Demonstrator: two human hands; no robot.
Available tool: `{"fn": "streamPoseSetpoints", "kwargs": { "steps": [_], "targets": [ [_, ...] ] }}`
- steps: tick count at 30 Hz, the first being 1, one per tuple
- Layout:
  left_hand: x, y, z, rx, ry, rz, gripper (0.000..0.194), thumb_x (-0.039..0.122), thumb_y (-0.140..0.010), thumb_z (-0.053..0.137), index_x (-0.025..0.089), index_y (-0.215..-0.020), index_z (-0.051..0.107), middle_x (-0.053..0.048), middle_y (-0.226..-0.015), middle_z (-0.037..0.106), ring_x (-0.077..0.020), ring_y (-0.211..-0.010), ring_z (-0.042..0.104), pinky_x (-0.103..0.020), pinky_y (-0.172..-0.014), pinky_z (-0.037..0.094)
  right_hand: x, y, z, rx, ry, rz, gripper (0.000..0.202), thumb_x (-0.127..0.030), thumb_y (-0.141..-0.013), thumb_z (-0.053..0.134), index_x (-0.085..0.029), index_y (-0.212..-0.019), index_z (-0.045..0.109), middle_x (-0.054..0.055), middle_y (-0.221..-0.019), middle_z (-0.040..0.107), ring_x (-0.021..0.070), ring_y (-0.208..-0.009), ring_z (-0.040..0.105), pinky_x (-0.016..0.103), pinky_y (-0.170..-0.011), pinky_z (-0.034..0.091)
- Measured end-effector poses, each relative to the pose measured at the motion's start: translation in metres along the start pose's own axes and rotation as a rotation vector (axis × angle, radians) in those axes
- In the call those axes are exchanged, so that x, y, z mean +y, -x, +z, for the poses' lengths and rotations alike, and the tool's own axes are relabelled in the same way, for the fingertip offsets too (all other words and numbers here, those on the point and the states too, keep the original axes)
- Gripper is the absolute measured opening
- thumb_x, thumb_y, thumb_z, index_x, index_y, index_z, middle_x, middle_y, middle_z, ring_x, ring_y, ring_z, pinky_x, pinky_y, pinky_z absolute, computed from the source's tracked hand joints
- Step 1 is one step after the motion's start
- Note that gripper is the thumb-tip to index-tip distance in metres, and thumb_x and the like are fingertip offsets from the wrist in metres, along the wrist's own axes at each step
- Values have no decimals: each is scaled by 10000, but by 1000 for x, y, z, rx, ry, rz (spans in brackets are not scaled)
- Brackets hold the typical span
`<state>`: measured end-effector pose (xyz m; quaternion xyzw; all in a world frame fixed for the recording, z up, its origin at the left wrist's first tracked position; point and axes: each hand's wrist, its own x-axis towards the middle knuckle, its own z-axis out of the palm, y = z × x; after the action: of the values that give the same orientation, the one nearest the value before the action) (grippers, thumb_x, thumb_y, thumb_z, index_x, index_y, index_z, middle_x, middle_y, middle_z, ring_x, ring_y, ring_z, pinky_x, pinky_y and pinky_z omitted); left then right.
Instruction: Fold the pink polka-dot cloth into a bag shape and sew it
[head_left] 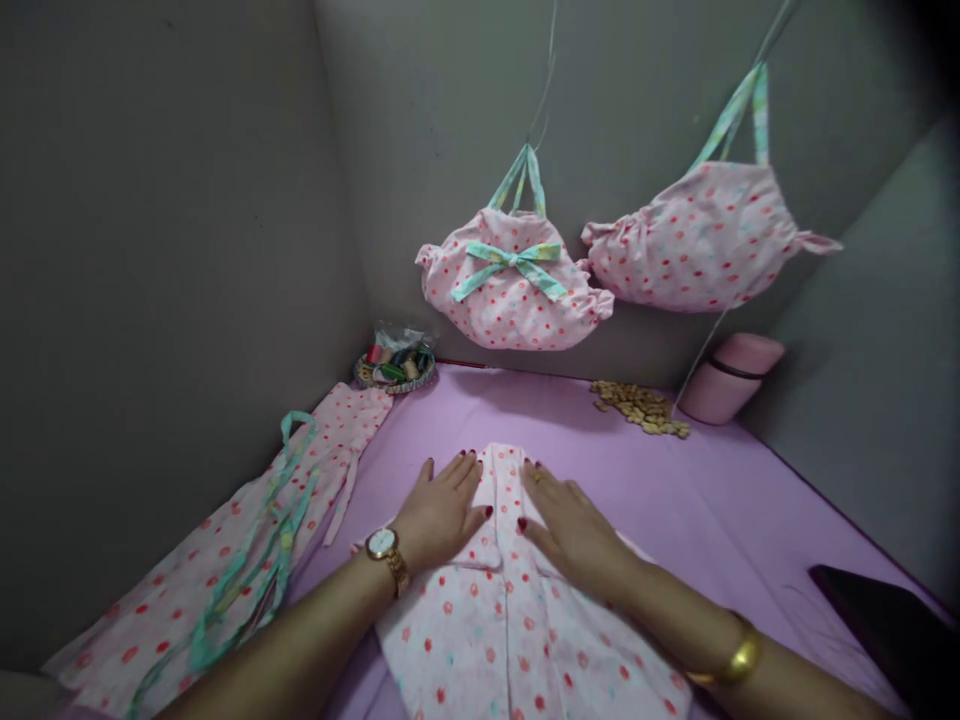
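A pink dotted cloth [517, 620], folded along its middle, lies flat in front of me. On its upper left side rests my left hand [442, 510], palm down with the fingers stretched out. My right hand [566, 525] lies flat on the upper right side, fingers also extended. Between the two hands runs a narrow strip of the cloth with a centre fold. Neither hand grips anything. Parts of the cloth's upper edges are hidden under my palms and wrists.
Two dotted cloth bags [517, 300] hang from strings above the purple-covered table [720, 520]. More dotted fabric with green ties [289, 540] lies left. A basket of thread spools [394, 370], peanuts [641, 405], a pink cylinder [731, 380] and a dark flat object [885, 630] stand or lie around.
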<state>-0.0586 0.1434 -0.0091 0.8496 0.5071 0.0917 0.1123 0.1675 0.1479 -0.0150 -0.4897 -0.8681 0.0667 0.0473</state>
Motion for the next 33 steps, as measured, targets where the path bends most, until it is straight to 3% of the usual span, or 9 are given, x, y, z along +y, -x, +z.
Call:
{"fn": "streamPoseSetpoints", "kwargs": {
  "steps": [3,7,14,21,27,33],
  "targets": [
    [6,2,6,13,-30,20,582,457,-916,234,132,-1398,244,-130,-1477,251,-253,-1369,168,-604,-1056,132,-1,-6,5,-65,21,-24,620,-447,-922,279,-97,-1429,215,134,-1475,188,248,-1360,168,515,-1063,219],
    [10,4,4,11,-25,51,587,469,-913,235,134,-1394,252,-134,-1468,274,-250,-1363,190,-622,-1058,79,-10,-23,-3,-14,28,-52,593,-388,-929,267,-117,-1444,152,101,-1492,130,222,-1371,123,496,-1076,199],
    [13,15,-3,-92,-26,121,650,523,-886,284,132,-1403,235,-161,-1494,170,-281,-1375,128,-580,-1057,182,-25,-64,3,-50,-13,-262,618,-479,-929,236,-125,-1435,201,99,-1466,235,210,-1354,207,474,-1082,204],
    [11,21,1,-61,-6,123,657,523,-888,288,98,-1388,250,-185,-1458,275,-286,-1358,193,-551,-1076,150,-20,-64,13,-18,-37,-236,522,-361,-948,184,-162,-1427,238,60,-1470,242,191,-1356,204,478,-1084,193],
    [22,35,-10,-54,86,95,551,432,-927,230,156,-1403,224,-140,-1462,291,-231,-1353,229,-531,-1071,194,-19,-65,18,36,-53,-224,508,-342,-943,209,-145,-1399,316,92,-1453,293,199,-1343,243,463,-1071,226],
    [41,61,-5,-104,81,187,707,583,-857,327,151,-1407,223,-158,-1471,249,-297,-1354,208,-595,-1056,161,-17,-65,15,113,-79,-185,523,-302,-932,229,-74,-1397,303,141,-1454,281,223,-1349,222,450,-1070,236]
  ]
}}
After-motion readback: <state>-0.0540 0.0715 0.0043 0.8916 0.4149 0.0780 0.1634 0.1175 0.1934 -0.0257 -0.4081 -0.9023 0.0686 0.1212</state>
